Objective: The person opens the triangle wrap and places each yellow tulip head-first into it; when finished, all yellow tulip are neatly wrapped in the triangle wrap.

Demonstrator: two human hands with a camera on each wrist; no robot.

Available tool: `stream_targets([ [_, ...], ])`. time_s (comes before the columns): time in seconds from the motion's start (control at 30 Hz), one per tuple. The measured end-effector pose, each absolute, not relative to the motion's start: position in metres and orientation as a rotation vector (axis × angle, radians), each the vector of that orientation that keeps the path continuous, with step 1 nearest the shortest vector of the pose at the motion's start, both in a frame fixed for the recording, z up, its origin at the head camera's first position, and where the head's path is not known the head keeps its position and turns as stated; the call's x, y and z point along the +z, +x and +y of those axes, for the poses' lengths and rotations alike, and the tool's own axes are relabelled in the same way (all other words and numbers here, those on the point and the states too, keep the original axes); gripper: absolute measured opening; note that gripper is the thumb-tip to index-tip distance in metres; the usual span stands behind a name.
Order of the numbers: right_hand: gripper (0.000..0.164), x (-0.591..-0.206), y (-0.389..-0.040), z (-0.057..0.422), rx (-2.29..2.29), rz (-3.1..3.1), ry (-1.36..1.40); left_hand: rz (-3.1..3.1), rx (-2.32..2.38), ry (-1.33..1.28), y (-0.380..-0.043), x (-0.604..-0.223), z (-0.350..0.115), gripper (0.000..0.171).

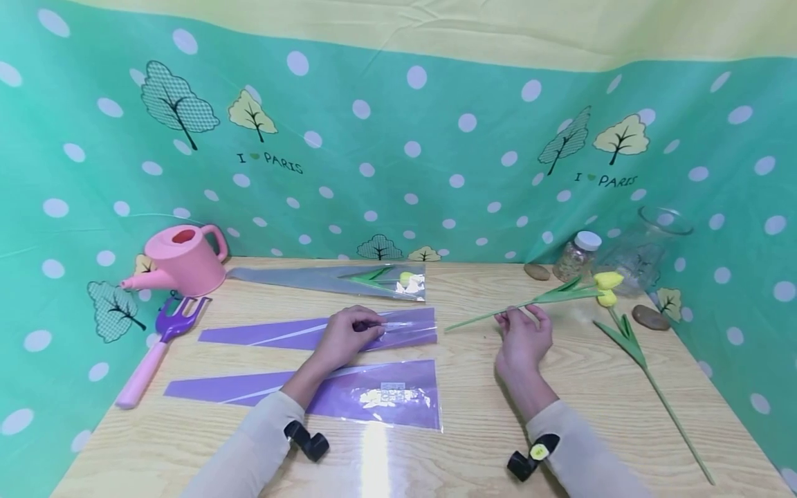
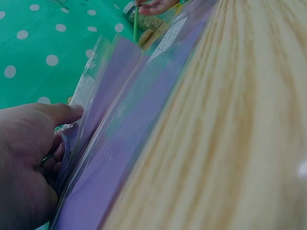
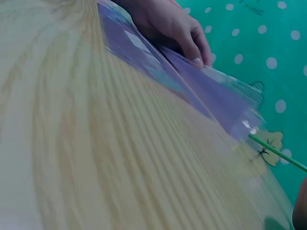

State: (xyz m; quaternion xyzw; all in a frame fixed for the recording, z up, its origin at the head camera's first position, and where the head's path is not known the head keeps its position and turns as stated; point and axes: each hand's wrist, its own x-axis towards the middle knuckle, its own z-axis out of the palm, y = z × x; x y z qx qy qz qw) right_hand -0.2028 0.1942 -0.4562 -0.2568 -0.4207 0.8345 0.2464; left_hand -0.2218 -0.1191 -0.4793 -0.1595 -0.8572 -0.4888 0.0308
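My left hand pinches the wide clear end of a purple flower sleeve, its thumb on the film in the left wrist view. My right hand holds a yellow artificial tulip by its green stem, blooms pointing right. The stem's bare end lies close to the sleeve's wide end. Nearer me is a second purple sleeve, flat on the table. At the back lies a greyish sleeve with a yellow tulip inside. Another yellow tulip rests at the right.
A pink watering can and a purple-and-pink hand fork stand or lie at the left. Back right are a glass vase, a white-lidded jar and two brown stones, one near the right edge. Polka-dot cloth surrounds the table.
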Motion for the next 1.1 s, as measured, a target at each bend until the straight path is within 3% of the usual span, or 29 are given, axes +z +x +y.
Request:
stream_targets([
  [0.57,0.034,-0.467,-0.192,0.134,2.362,-1.22,-0.682,-2.649,-1.471,-0.496,-0.222,-0.479,-0.119,0.015],
  [1.1,0.028,-0.468,-0.189,0.125,2.402,-1.202,-0.709,-2.646,-1.479,-0.509,-0.223,-0.481,-0.121,0.015],
])
